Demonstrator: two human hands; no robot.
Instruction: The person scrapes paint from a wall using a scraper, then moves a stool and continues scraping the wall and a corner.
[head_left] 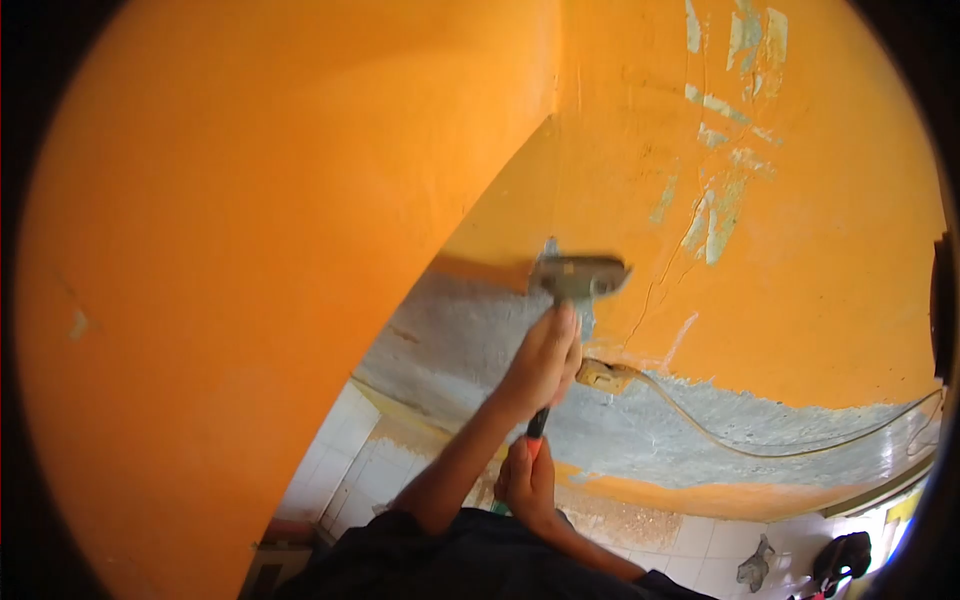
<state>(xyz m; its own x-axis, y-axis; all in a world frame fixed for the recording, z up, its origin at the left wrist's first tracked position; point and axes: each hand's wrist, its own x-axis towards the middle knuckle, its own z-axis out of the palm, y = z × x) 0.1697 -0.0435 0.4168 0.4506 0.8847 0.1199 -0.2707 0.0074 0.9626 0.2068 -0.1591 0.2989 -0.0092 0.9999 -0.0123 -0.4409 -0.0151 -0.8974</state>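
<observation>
A scraper point(578, 277) with a wide greyish head and a black and red handle is in both my hands. Its head is slightly blurred and lies against or just in front of the orange wall point(820, 270), near the inner corner; whether it touches cannot be made out. My left hand point(548, 358) wraps the handle just below the head. Lower down, my right hand point(527, 478) grips the handle at its red part. Beside the head, a small patch of wall shows bare grey. Above and to the right, cracks and pale scraped patches point(715, 220) mark the paint.
A yellowed wall socket point(603, 375) sits right of my left hand, with a cable point(710, 432) running right across the grey wall band point(800, 420). An orange wall face point(230, 250) projects on the left. Below are white tiles point(690, 540) and a dark object point(843, 558).
</observation>
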